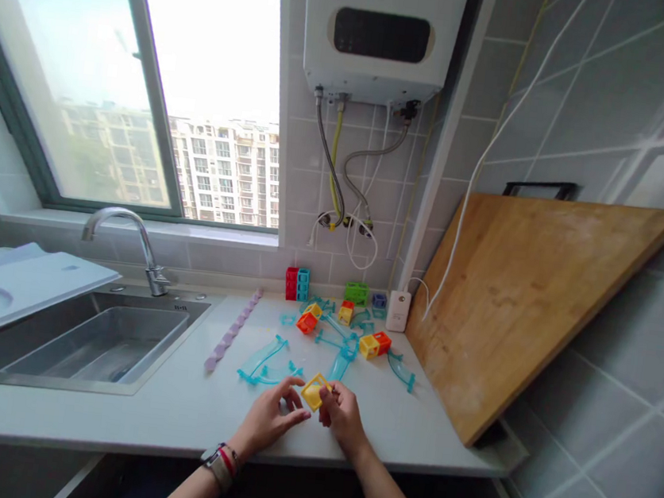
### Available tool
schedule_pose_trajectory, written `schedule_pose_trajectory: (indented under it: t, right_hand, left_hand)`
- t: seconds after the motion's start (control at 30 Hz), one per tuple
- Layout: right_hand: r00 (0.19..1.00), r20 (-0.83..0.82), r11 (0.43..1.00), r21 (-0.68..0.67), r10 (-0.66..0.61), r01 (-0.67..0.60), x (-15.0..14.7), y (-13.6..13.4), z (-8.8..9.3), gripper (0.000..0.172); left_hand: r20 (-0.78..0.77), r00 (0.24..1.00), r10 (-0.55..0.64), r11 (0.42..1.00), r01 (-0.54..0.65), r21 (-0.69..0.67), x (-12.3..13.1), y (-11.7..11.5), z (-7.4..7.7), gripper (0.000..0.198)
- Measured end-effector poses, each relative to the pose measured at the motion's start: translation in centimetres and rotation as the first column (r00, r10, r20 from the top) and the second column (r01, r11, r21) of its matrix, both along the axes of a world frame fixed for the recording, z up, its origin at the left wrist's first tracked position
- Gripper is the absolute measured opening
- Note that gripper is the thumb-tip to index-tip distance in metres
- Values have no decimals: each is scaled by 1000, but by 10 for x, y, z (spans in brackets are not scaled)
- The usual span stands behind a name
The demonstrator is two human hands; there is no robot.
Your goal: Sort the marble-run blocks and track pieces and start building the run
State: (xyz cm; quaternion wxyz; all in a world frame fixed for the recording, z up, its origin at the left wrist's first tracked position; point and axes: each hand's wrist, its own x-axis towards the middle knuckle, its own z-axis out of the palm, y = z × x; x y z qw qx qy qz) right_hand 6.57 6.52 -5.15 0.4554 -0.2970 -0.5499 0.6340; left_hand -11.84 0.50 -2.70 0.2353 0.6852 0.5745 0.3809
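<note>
A yellow hollow toy block [308, 397] is held in my right hand [342, 420], pinched between thumb and fingers above the counter's front part. My left hand [274, 417], with a watch and red band at the wrist, is just left of the block. Its thumb and fingers are apart; whether a fingertip touches the block I cannot tell. Beyond my hands lie translucent blue track pieces [343, 362], a joined yellow and orange block pair [369, 347] and another orange and yellow pair [308, 322].
A purple segmented strip [230, 335] lies on the left of the counter. Red and blue blocks [297, 284] and a green block [356, 293] stand by the back wall. The sink [201, 316] is at left; a wooden board [530, 296] leans at right beside a white plug-in box [398, 311].
</note>
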Motion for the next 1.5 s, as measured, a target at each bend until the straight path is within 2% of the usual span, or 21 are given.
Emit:
schedule_pose_trajectory:
  t: [0.13,0.33,0.53,0.77,0.9,1.13,1.37,1.5]
  right_hand:
    - [998,-20,998,-31,-52,51,2,2,1,64]
    - [985,-128,982,-161,-119,98,0,8,-5,75]
    - [976,-190,976,-208,-106,66,1,8,-3,81]
    - [972,-228,974,-225,-53,0,4,6,7,82]
    - [965,-259,972,-232,-29,-33,6,7,6,82]
    - [958,-287,963,-261,-5,-73,8,10,-2,80]
    - [962,-272,953,-299,-33,-52,12,7,5,86]
    - [956,-290,939,-339,-45,-59,14,5,6,82]
  left_hand:
    - [-52,999,8,1000,-8,7,3,-2,2,47]
    - [-141,989,33,998,-25,54,7,-4,5,36]
    - [-228,973,48,996,-29,89,8,-5,4,29]
    - [-303,952,55,993,-20,116,11,-8,10,29]
    - [-339,938,76,993,-40,112,11,-8,6,30]
    - [-369,927,70,996,-46,74,8,-5,-1,29]
    - [-335,941,52,998,-38,49,9,-7,5,25]
    - [-308,950,48,999,-42,27,8,-8,2,23]
